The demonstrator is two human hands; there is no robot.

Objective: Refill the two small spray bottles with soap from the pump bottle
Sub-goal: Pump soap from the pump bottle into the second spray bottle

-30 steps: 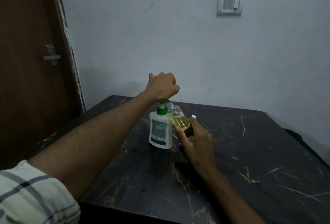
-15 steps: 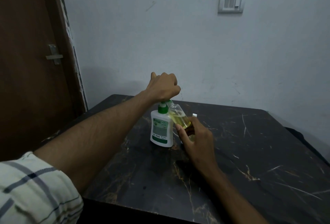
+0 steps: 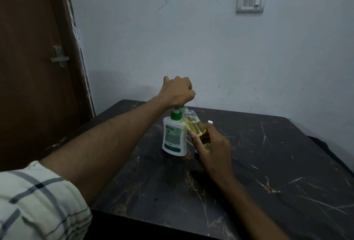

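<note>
Left hand (image 3: 178, 92) fisted, pressing the pump bottle (image 3: 174, 136) on the table (image 3: 268, 163); right hand (image 3: 210, 147) grips a tilted spray bottle (image 3: 193, 124) (half-full) at the nozzle. Best pumped slowly, mouth aligned.

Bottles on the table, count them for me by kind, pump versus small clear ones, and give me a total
Pump bottle, white with a green pump, pressed by the left hand: 1
Small clear bottle with yellow liquid, tilted at the spout, held by the right hand: 1
A white tip shows behind the right hand; I cannot tell whether it is a second small bottle.
Total clearly seen: 2
</note>
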